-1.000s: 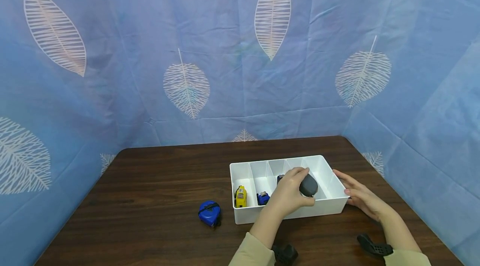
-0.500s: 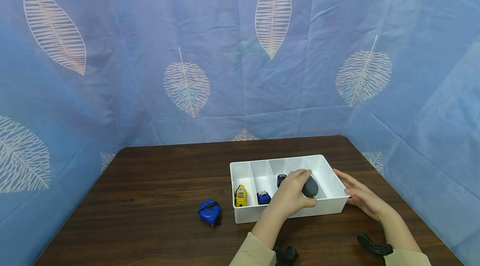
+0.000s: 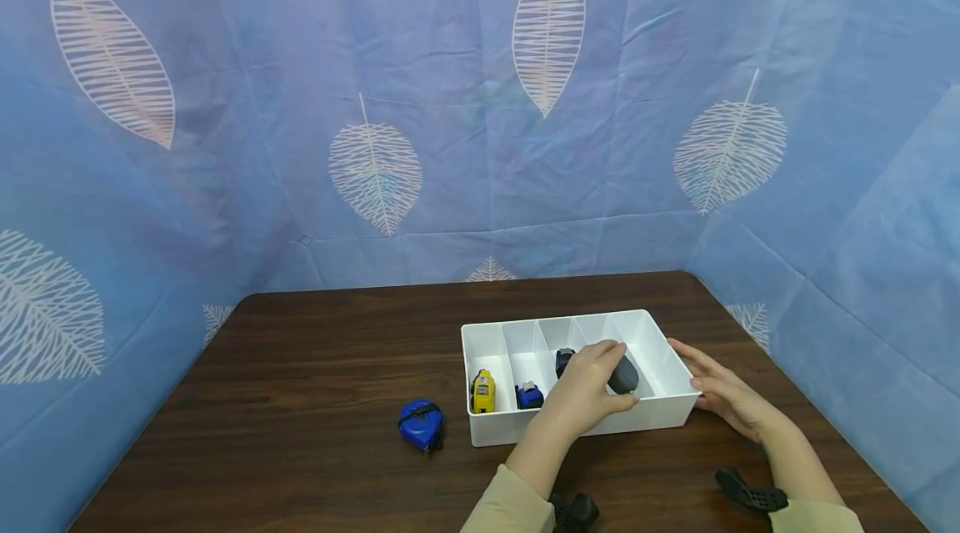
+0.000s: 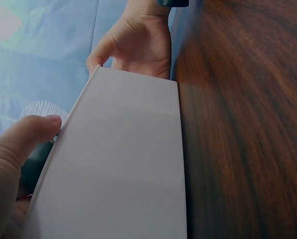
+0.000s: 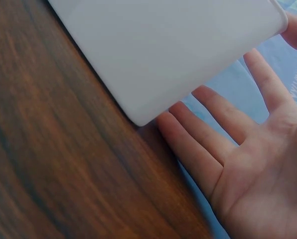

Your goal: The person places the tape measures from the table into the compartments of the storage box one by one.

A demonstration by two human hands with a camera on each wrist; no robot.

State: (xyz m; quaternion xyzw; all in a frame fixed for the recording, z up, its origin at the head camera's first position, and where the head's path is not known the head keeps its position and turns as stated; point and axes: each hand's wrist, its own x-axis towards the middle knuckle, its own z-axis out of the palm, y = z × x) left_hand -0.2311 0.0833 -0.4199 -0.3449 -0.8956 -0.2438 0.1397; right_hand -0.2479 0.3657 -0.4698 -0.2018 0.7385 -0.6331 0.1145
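My left hand [image 3: 585, 391] reaches over the front wall of a white divided box [image 3: 581, 429] and holds a dark grey rounded tape measure [image 3: 624, 375] inside it, toward the right. In the left wrist view the thumb [image 4: 36, 132] lies at the rim, with the tape measure [image 4: 35, 167] partly hidden behind the wall. My right hand [image 3: 723, 391] touches the box's right end with its fingers extended; the right wrist view shows the fingertips [image 5: 176, 117] against the end wall. Yellow [image 3: 483, 392], blue [image 3: 528, 395] and dark [image 3: 564, 361] tape measures sit in separate compartments at the left.
On the brown wooden table [image 3: 300, 399], left of the box, lies a round blue tape measure [image 3: 421, 424] with a black strap. Blue cloth [image 3: 450, 183] with leaf prints hangs behind the table and along its sides. Black wrist straps [image 3: 750, 493] are on both arms.
My left hand has moved slightly right and lowered the dark grey tape measure a little further into the box. The right hand stays at the box's end.
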